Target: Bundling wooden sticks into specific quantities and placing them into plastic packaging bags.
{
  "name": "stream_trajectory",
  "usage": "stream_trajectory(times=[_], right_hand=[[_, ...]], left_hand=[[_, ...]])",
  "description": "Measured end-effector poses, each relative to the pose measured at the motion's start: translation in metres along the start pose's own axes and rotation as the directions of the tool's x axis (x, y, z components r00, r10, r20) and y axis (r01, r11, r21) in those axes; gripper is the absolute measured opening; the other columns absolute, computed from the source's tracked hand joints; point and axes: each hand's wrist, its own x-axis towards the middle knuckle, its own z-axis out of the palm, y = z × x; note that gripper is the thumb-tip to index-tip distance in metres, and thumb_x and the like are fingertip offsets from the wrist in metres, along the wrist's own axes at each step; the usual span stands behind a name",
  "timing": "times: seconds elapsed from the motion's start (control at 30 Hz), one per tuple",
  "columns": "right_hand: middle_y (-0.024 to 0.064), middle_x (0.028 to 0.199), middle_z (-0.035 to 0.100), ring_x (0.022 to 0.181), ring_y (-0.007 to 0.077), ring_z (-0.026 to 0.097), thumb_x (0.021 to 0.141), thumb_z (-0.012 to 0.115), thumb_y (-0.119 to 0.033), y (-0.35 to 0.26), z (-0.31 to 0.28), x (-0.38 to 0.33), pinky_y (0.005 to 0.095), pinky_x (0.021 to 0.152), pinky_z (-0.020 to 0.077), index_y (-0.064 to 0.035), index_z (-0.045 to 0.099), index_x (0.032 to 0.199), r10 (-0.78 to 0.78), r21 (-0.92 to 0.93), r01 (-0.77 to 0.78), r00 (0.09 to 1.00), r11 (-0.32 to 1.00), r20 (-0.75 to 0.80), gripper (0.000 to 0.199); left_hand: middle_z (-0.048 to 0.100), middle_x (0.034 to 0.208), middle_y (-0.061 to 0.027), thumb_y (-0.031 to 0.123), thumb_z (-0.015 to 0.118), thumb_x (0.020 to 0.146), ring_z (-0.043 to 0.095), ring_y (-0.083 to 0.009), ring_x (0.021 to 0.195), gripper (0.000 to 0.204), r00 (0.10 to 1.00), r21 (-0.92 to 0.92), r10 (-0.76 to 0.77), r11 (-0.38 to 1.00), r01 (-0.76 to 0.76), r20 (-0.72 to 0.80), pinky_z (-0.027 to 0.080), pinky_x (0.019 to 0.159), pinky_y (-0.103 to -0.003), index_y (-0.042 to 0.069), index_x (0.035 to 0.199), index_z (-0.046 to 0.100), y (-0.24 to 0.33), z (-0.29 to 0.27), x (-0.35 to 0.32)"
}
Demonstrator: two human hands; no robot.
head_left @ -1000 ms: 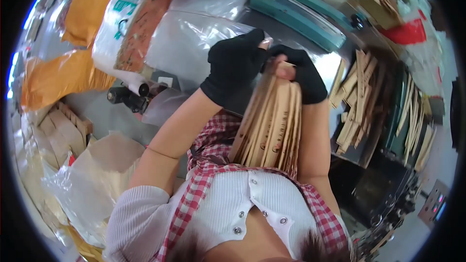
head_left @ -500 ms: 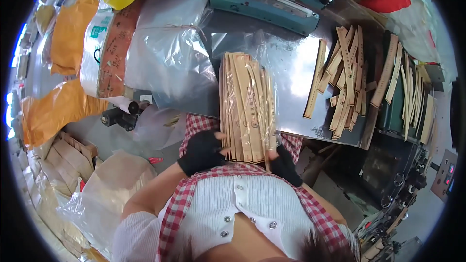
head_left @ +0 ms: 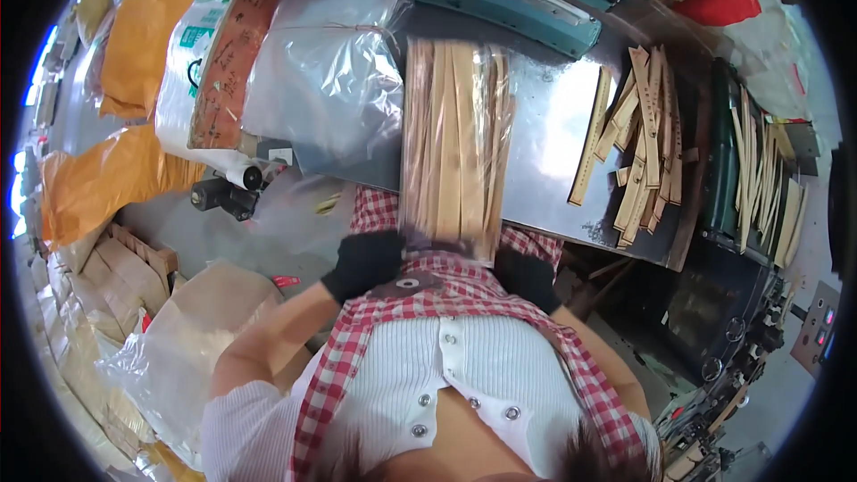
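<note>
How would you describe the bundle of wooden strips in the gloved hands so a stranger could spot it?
Find the shiny metal worktable. At its near edge, two black-gloved hands grip a tall upright bundle of pale wooden strips wrapped in clear film. Unlike the loose wooden strips scattered to the right, it is bound together.

A small packing workshop: a steel table (head_left: 553,138) with a teal heat sealer (head_left: 527,0) at upper centre, loose wooden strips (head_left: 647,143) at right, stacked clear bags (head_left: 330,71) upper left.
</note>
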Motion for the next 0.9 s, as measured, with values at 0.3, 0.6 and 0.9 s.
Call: stream_trajectory(times=[0.3,0.6,0.9], right_hand=[[0.0020,0.071,0.062,0.064,0.0123,0.058,0.079,0.069,-0.009,-0.001,-0.292,-0.012,0.0257,0.063,0.0468,-0.0057,0.060,0.081,0.053,0.137,0.181,0.405,0.974,-0.913,0.010],[0.0048,0.075,0.058,0.065,0.0172,0.057,0.083,0.066,-0.015,0.020,-0.326,0.005,0.0292,0.063,0.0461,-0.0051,0.060,0.089,-0.151,-0.123,0.089,0.539,0.988,-0.828,0.013],[0.0023,0.067,0.047,0.064,0.0199,0.051,0.068,0.066,-0.026,-0.023,-0.266,0.051,0.0344,0.056,0.0381,-0.0120,0.055,0.078,-0.758,-0.641,0.403,0.344,0.653,-0.555,0.021]], left_hand=[[0.063,0.074,-0.0045,0.019,0.068,0.079,0.060,-0.0088,0.064,0.029,0.609,0.155,0.322,0.938,-0.311,-0.725,0.046,0.057,-0.024,0.003,0.103,0.064,0.036,-0.302,0.015],[0.050,0.060,0.0053,0.010,0.056,0.081,0.040,-0.0013,0.050,0.021,0.874,-0.313,0.352,0.833,-0.456,-0.334,0.031,0.045,-0.018,0.007,0.095,0.072,0.058,-0.341,0.062],[0.059,0.101,-0.0089,0.031,0.080,0.069,0.056,-0.0154,0.093,0.055,0.776,-0.476,0.600,0.635,-0.609,-0.193,0.045,0.081,-0.029,0.002,0.111,0.060,0.027,-0.300,0.040]])
